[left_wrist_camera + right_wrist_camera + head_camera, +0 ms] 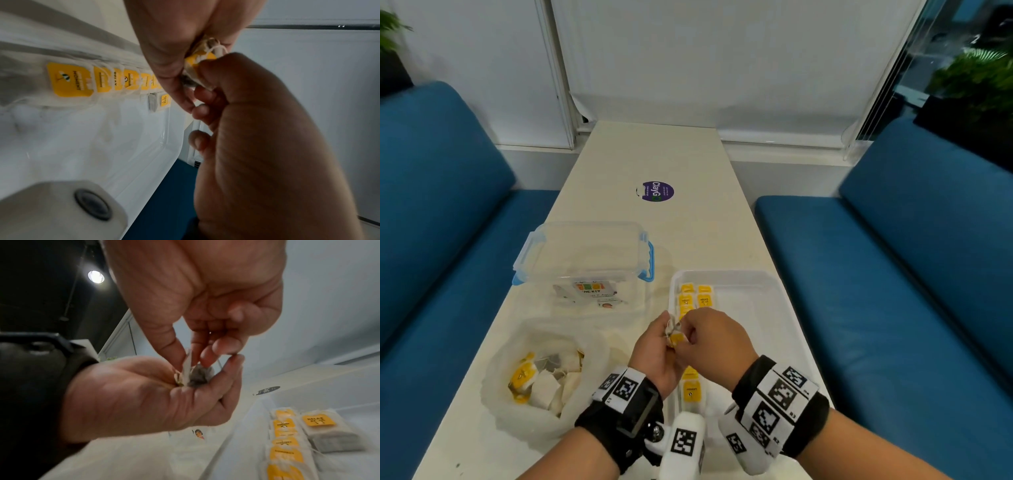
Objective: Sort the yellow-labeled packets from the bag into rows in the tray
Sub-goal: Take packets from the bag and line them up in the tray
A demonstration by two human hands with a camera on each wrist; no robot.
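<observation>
While both hands meet low in the centre of the head view, a yellow-labeled packet (676, 338) sits pinched between them, held in the air above the near left edge of the white tray (784, 301). The left hand (658, 356) cups the packet from the left of the frame; the right hand (710, 337) closes on it from the right. More packets lie in the tray: a row (98, 79) runs along its left side, and a second row (320, 423) has begun beside it at the far end. To the lower left of the frame, a clear plastic bag (510, 387) on the desk (688, 226) holds further packets. Above the bag in the frame stands a clear lidded box (585, 253) with blue latches, and farther up a round purple sticker (655, 191). Blue benches (893, 257) flank the desk on either side, with white blinds behind. The grip of each hand is closed tight: the wrist views show the left thumb and fingers curled around the packet's pouch, and the right fingertips (207, 356) nipping its paper tag and string.
</observation>
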